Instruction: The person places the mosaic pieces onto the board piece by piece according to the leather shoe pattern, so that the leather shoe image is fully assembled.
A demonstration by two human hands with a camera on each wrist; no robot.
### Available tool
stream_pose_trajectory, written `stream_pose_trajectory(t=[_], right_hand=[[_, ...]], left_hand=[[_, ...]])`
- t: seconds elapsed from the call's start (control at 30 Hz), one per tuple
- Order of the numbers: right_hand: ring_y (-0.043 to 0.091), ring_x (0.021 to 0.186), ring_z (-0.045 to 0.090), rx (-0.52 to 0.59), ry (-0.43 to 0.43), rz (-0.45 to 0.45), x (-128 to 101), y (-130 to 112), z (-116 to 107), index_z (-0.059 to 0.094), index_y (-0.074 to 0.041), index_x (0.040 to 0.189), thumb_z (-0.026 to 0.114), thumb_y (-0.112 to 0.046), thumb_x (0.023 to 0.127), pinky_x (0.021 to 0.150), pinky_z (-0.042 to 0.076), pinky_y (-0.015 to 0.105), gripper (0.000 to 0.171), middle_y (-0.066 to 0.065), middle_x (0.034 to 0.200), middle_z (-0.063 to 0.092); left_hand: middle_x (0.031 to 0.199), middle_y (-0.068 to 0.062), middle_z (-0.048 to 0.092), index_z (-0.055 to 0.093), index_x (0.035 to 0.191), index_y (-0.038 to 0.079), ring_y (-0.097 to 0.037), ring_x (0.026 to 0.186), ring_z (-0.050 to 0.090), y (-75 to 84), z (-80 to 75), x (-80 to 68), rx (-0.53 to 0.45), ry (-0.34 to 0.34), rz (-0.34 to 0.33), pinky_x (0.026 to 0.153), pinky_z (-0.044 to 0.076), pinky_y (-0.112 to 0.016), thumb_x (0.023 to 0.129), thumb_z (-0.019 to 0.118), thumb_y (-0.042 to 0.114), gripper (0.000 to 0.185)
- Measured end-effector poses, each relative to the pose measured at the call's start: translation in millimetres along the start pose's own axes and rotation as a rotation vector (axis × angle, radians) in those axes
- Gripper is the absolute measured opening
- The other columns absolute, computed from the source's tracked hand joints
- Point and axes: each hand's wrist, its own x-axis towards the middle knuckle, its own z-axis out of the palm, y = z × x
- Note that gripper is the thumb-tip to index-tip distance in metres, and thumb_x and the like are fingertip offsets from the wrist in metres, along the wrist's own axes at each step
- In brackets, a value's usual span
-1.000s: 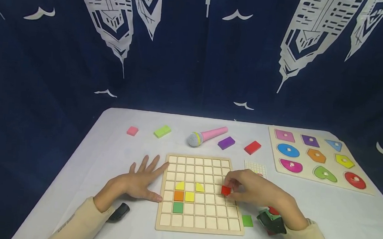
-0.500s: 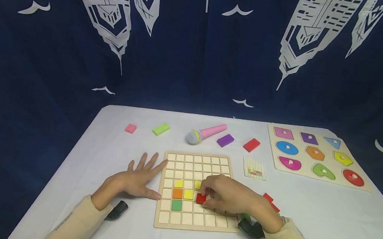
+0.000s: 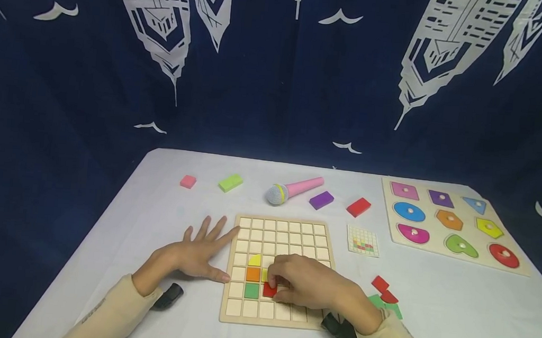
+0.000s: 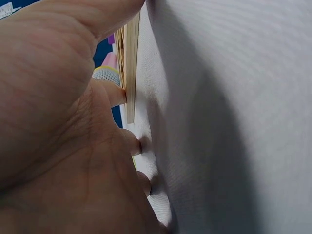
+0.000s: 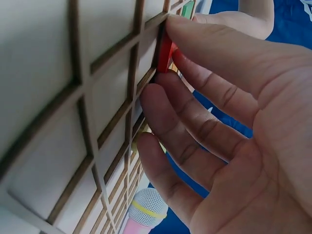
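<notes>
A wooden grid board (image 3: 286,315) lies in front of me on the white table. My right hand (image 3: 312,283) pinches a red square tile (image 3: 269,290) between thumb and fingers, at the cell just right of the green tile (image 3: 252,291). In the right wrist view the red tile (image 5: 165,54) stands slightly proud of the grid under the fingertips. An orange tile (image 3: 253,274) and a yellow quarter-round tile (image 3: 255,260) sit above the green one. Another yellow tile is partly covered by my right hand. My left hand (image 3: 201,255) rests with fingers spread, touching the board's left edge.
Loose red tiles (image 3: 380,284) and green tiles (image 3: 392,309) lie right of the board, below a small pattern card (image 3: 363,241). Behind are a toy microphone (image 3: 293,190), a purple block (image 3: 321,200), a red block (image 3: 359,207) and a lime block (image 3: 230,183). A shape puzzle (image 3: 455,226) lies far right.
My right hand has carried the red tile leftward and down across the board, from its right side to beside the green tile. The left hand has stayed at the board's edge.
</notes>
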Motion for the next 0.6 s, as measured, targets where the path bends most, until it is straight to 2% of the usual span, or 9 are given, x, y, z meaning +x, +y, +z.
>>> stream_pose_trajectory(t=[0.37, 0.6], right_hand=[[0.001, 0.068, 0.045, -0.029, 0.034, -0.004, 0.0, -7.9, 2.7, 0.066, -0.022, 0.082, 0.081, -0.020, 0.085, 0.061, 0.041, 0.017, 0.015, -0.011, 0.079, 0.055], [-0.001, 0.075, 0.049, -0.042, 0.034, -0.056, 0.5, -10.8, 6.7, 0.070, -0.022, 0.082, 0.080, -0.014, 0.086, 0.070, 0.045, 0.015, 0.013, -0.016, 0.081, 0.058]], left_hand=[[0.167, -0.022, -0.009, 0.012, 0.163, 0.019, -0.050, 0.150, -0.016, 1.5, -0.3, -0.9, 0.003, 0.011, -0.004, 0.111, -0.004, -0.079, 0.082, 0.074, 0.057, 0.109], [0.167, -0.022, -0.009, 0.011, 0.163, 0.018, -0.051, 0.150, -0.015, 1.5, 0.7, 0.5, 0.019, 0.009, -0.009, 0.111, -0.003, -0.079, 0.081, 0.074, 0.060, 0.111]])
